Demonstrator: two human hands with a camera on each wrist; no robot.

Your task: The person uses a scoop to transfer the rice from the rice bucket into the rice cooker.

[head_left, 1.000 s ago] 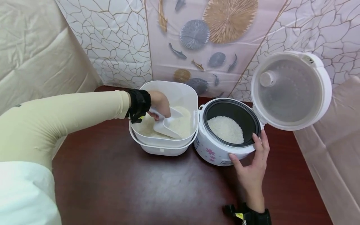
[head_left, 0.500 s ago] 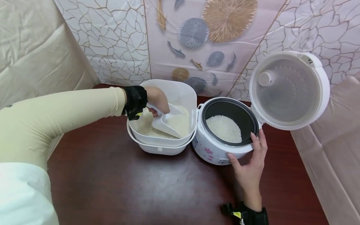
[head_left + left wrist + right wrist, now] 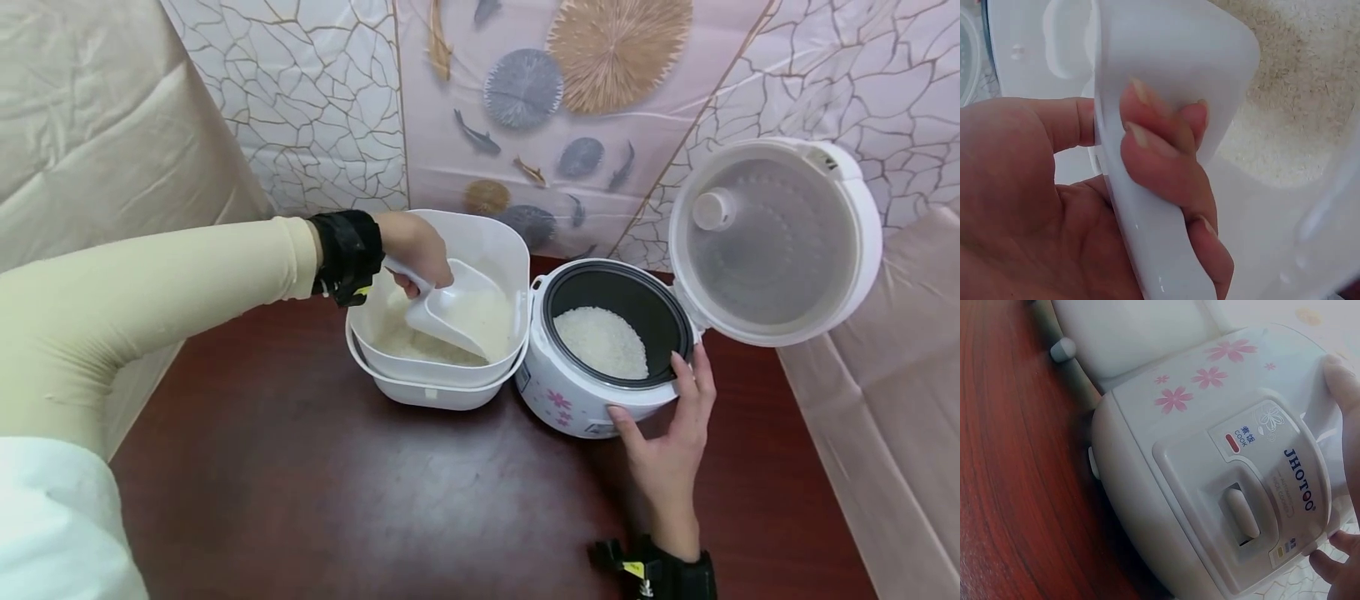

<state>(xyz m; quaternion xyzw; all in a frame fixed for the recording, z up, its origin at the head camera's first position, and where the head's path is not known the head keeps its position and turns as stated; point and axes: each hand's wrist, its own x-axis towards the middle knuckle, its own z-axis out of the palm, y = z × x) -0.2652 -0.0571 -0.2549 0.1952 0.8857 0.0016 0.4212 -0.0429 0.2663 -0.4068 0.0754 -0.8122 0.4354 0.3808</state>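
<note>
Scoop (image 3: pixel 437 323) in bin (image 3: pixel 491 237), pointing 4–5 o'clock, your left hand (image 3: pixel 416 246) wrapped round handle (image 3: pixel 1154 250). Right hand (image 3: pixel 671 450), fingers spread, on cooker (image 3: pixel 573 407) at bin's 3 o'clock. Lift scoop level imo, or rice (image 3: pixel 1297 156) might spill.

The rice cooker (image 3: pixel 592 407) at right is white with pink flowers (image 3: pixel 558 400), its pot (image 3: pixel 647 310) black. The scoop (image 3: pixel 430 315) and bin (image 3: pixel 483 237) at left are white. The table (image 3: pixel 427 508) is reddish brown; the far backdrop (image 3: pixel 315 92) shows gold crack lines on white beside a pink panel (image 3: pixel 431 167) with gold and grey discs (image 3: pixel 522 88).
</note>
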